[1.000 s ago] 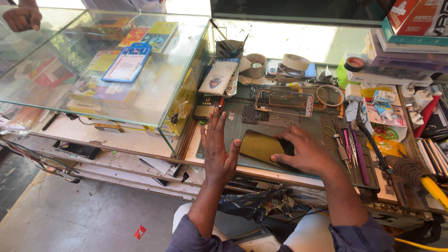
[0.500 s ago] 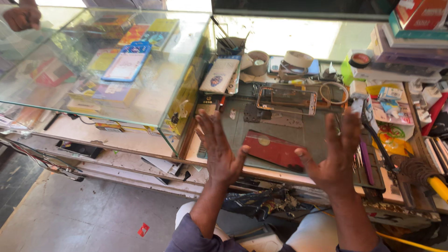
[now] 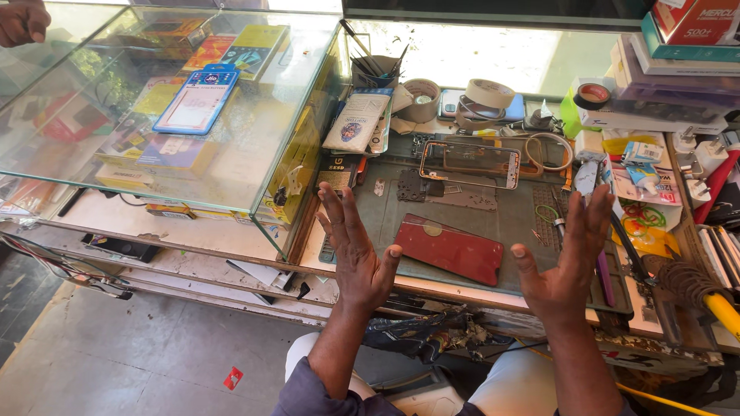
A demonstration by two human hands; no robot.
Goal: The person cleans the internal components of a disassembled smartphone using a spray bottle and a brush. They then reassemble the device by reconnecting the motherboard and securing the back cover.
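A cluttered repair bench with a grey-green rubber work mat (image 3: 516, 223) stands beside a tall glass display case (image 3: 254, 154) holding coloured card packets; below the bench lies a bare grey concrete floor (image 3: 116, 354). Daylight falls on the pale back edge of the counter.

The left hand (image 3: 354, 250) is raised above the front edge of the mat, palm turned inward, fingers spread and pointing away from the person; it is fully open and holds nothing. The right hand (image 3: 563, 258) mirrors it on the other side, palm facing the left one, fingers stretched apart, also holding nothing. Between the two hands, apart from both, a glossy dark-red rectangular phone back panel (image 3: 451, 248) lies flat on the mat, slightly skewed.

Further back on the mat rests a rectangular metal phone frame with an orange-tinted middle (image 3: 470, 163), and just in front of it a grey perforated metal plate (image 3: 447, 192). Behind these stand rolls of beige tape (image 3: 489, 94) and a dark cup of thin tools (image 3: 374, 69). A row of slim tools (image 3: 617, 254) lies along the mat's right side, partly hidden by the right hand. Another person's hand (image 3: 23, 21) shows at the top left corner, over the glass case.
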